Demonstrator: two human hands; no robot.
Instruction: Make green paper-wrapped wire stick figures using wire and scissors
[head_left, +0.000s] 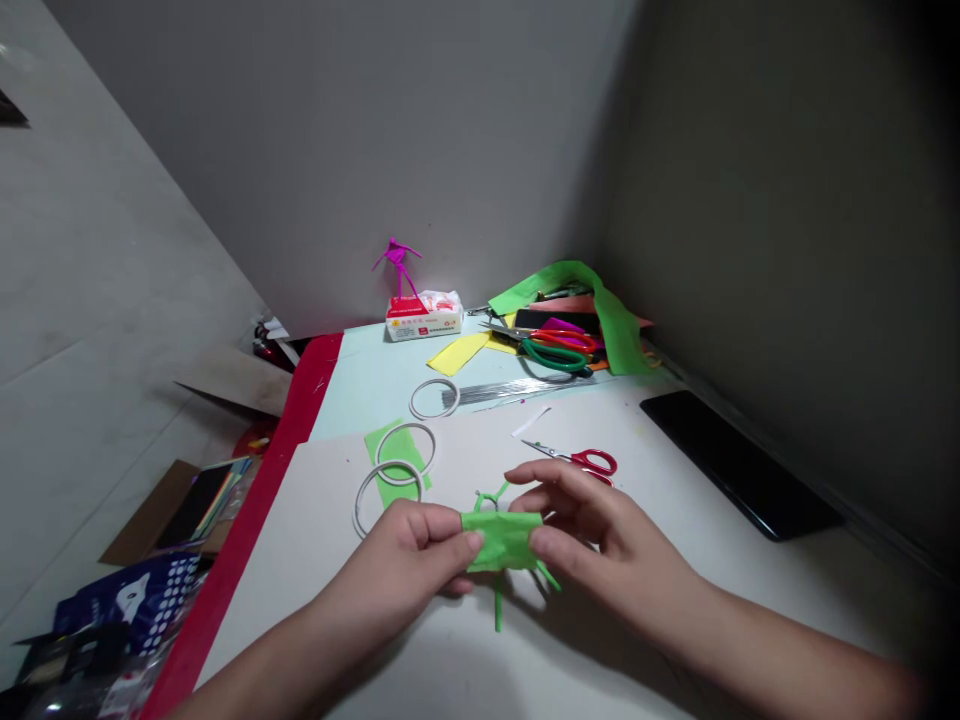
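Both hands hold a small green paper-wrapped wire figure (501, 541) just above the white table (675, 620). My left hand (409, 565) pinches the green paper at its left end, thumb on top. At the paper's right end my right hand (592, 530) pinches with thumb and fingers, the other fingers spread. Thin green legs stick out below the paper and a green loop shows above it. Small red-handled scissors (583, 459) lie right behind my right hand.
Three white wire rings (433, 398) and a green paper scrap (399, 455) lie left of centre. A bundle of wires (517, 390), larger scissors (559, 345), coloured papers, a tissue pack (424, 315) with a pink figure (397, 258) sit at the back. A black phone (739, 460) lies right.
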